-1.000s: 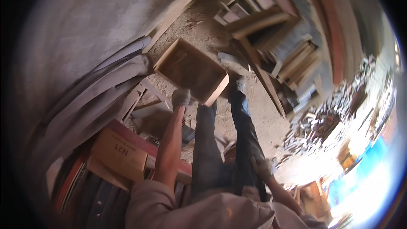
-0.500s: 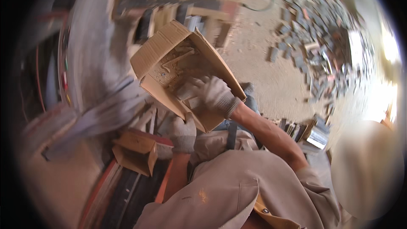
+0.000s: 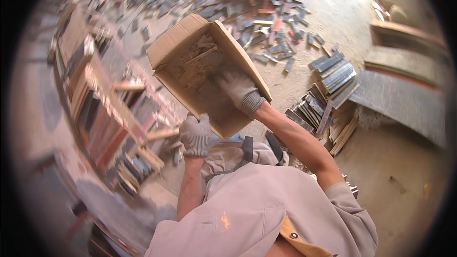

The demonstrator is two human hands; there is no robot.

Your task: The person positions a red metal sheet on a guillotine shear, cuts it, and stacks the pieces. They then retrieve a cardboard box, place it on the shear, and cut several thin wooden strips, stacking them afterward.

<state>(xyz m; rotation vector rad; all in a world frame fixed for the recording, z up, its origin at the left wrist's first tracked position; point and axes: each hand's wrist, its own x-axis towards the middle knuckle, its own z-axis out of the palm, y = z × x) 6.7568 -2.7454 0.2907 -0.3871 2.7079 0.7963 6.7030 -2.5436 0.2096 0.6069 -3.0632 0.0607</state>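
An open cardboard box (image 3: 178, 38) is held in front of my body, tilted, with wood scraps and sawdust-like debris (image 3: 202, 59) inside it. My left hand (image 3: 195, 135), in a grey knitted glove, grips the box's near left edge with the thumb over the rim. Inside the box is my right hand (image 3: 238, 90), gloved too, its wrist crossing the right wall. Motion smears its fingers, so whether they hold anything does not show.
Scattered small wood offcuts (image 3: 276, 33) cover the floor ahead. To the right stand stacked dark strips (image 3: 335, 74) and a grey board (image 3: 400, 100). On the left, a wooden rack (image 3: 107, 109) holds upright boards and offcuts.
My view has swung to the right, and the box came along with me. The small box at lower left has gone out of view. My right hand stays inside the box.
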